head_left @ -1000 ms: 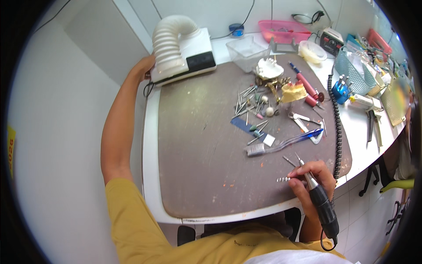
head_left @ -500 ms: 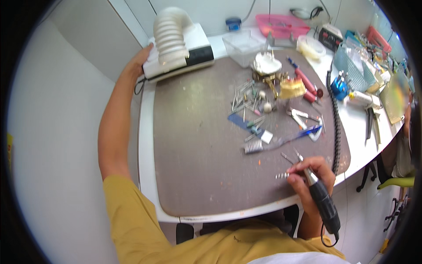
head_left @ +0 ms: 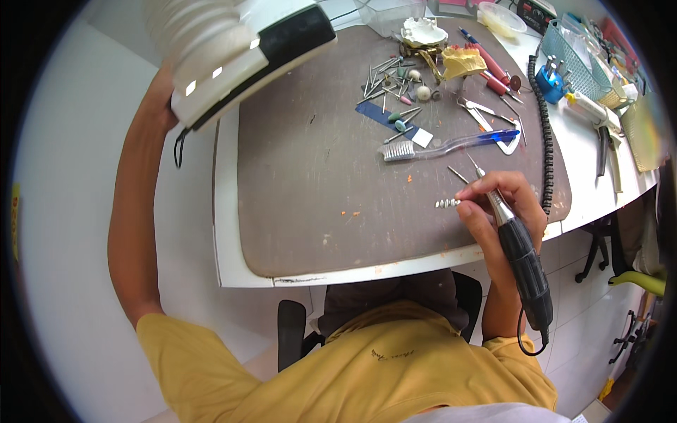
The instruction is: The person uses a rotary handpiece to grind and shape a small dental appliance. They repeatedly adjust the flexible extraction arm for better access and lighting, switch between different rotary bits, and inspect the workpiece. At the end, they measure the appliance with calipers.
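My left hand [head_left: 161, 99] grips the left end of a white dust extractor [head_left: 218, 88] with a ribbed hose [head_left: 201, 35]; its fingers are mostly hidden behind the housing. The extractor looks raised and tilted over the far left of the bench. My right hand [head_left: 509, 194] holds a black and silver rotary handpiece [head_left: 525, 261], its thin tip pointing away from me. Between that hand's thumb and fingertips is a short row of small whitish tooth-shaped pieces [head_left: 446, 204]. A blue-handled toothbrush [head_left: 451, 146] lies just beyond, and a loose bur [head_left: 460, 174] near the tip.
On the brown mat [head_left: 296, 190] lie scattered burs [head_left: 384, 79], a blue strip [head_left: 377, 114], a white caliper [head_left: 486, 113] and red-handled tools [head_left: 486, 60]. An articulator with a yellow dental model [head_left: 462, 63] stands behind. A coiled cord [head_left: 544, 141] and blue bur stand [head_left: 553, 83] are at right.
The extractor in my left hand has come up and closer, and now looks larger and more tilted. My view has shifted down. My right hand keeps its hold on handpiece and tooth pieces.
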Motion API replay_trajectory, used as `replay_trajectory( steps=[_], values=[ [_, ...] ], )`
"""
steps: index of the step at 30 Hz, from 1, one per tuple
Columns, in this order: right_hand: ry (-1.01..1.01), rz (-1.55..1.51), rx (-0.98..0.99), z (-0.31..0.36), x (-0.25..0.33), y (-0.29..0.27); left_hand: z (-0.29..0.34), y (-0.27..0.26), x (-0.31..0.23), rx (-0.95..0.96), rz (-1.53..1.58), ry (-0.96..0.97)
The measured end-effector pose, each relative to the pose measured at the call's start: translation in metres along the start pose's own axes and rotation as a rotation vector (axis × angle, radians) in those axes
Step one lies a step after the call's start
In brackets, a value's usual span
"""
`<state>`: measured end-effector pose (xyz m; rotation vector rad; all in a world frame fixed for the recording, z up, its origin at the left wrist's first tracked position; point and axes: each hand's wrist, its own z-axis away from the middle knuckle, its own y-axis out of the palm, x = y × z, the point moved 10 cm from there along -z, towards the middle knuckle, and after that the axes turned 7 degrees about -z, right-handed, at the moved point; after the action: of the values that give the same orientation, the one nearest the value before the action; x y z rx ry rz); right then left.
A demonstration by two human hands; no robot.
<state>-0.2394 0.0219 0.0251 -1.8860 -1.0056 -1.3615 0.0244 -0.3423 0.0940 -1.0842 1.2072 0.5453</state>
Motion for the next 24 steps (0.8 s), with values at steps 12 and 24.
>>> replay_trajectory(
  steps=[12,24],
  values=[
    [-0.059,-0.036,0.006,0.003,-0.001,0.0,0.101,0.026,0.081,-0.097,0.122,-0.3],
    [-0.064,-0.01,0.006,0.004,-0.001,0.003,0.121,0.02,0.07,-0.175,-0.15,-0.356]
  ],
)
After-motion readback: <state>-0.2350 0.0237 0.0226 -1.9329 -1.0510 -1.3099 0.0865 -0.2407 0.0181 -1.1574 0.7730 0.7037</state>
